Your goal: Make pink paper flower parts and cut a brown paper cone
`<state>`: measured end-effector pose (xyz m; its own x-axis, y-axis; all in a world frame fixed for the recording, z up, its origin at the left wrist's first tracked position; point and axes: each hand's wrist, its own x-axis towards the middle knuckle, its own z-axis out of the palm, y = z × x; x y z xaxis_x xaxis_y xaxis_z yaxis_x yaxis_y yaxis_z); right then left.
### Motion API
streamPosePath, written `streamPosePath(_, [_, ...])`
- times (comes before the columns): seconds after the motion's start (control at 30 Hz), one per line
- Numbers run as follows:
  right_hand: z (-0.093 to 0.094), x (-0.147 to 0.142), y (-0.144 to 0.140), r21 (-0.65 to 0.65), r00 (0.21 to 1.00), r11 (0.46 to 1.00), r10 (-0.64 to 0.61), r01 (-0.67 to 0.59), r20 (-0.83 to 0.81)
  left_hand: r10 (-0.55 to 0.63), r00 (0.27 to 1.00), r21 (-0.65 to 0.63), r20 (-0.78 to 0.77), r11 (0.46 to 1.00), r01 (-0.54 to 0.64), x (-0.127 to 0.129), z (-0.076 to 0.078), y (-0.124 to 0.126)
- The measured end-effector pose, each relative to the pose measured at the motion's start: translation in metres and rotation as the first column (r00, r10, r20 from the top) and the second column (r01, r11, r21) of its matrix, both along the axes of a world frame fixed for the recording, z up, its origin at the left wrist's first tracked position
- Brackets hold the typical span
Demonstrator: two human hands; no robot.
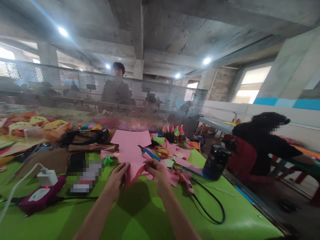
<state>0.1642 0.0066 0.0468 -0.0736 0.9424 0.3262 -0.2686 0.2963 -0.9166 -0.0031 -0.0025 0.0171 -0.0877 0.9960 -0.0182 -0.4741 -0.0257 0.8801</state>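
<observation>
Pink paper (pixel 132 171): folded piece, raised just above the green counter (pixel 140 213), between both hands.
Long axis: slants up-left to lower-right.
Left hand (pixel 117 178): fingers pinched on its left edge.
Right hand (pixel 156 171): fingers pinched on its right edge.
Nearer hand: neither; both touching.
Beyond: glue gun (pixel 186 181) just right.

— Both forearms bare, reaching forward and converging toward the middle?
— Yes. Left hand (pixel 117 178) knuckles up, fingers curled down in a pinch. Right hand (pixel 156 171) just beside it, fingers bent inward, thumb tucked against the fingertips.
</observation>
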Motion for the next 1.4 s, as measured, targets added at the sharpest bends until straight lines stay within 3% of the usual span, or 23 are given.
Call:
streamPosePath(0.2, [0.0, 0.0, 0.0, -0.004, 0.997, 1.0, -0.019, 0.019, -0.074, -0.04, 0.986, -0.004, 0.163, 0.999, 0.041, 0.001, 0.001, -0.003])
streamPosePath(0.3, [0.001, 0.001, -0.002, -0.01, 0.996, 1.0, -0.013, 0.013, -0.085, -0.084, 0.982, 0.049, 0.168, 0.996, 0.077, 0.0, 0.001, -0.004])
streamPosePath(0.47, [0.005, 0.008, -0.005, -0.079, 0.995, 0.996, 0.043, -0.05, -0.094, -0.056, 0.998, 0.128, 0.015, 0.99, 0.054, -0.002, 0.001, -0.004])
streamPosePath(0.6, [0.005, 0.008, -0.006, -0.152, 0.995, 0.986, 0.084, -0.075, 0.056, -0.056, 0.99, 0.18, -0.127, 0.98, 0.079, 0.0, 0.002, -0.003])
streamPosePath(0.8, [0.006, 0.002, -0.007, -0.116, 0.984, 0.992, 0.06, -0.04, 0.17, -0.086, 0.975, 0.215, -0.207, 0.968, 0.131, 0.002, 0.009, -0.01])
streamPosePath(1.17, [0.003, 0.005, -0.001, -0.112, 0.993, 0.993, -0.017, 0.03, 0.116, -0.106, 0.911, 0.318, -0.398, 0.916, 0.245, 0.003, 0.013, -0.012])
streamPosePath(1.3, [0.001, 0.005, 0.0, -0.11, 0.997, 0.994, -0.007, 0.016, 0.077, -0.122, 0.912, 0.341, -0.391, 0.902, 0.267, 0.004, 0.014, -0.013])
streamPosePath(1.4, [0.0, 0.004, 0.0, -0.139, 0.997, 0.987, -0.079, 0.078, 0.005, -0.143, 0.917, 0.356, -0.373, 0.89, 0.284, 0.004, 0.014, -0.013])
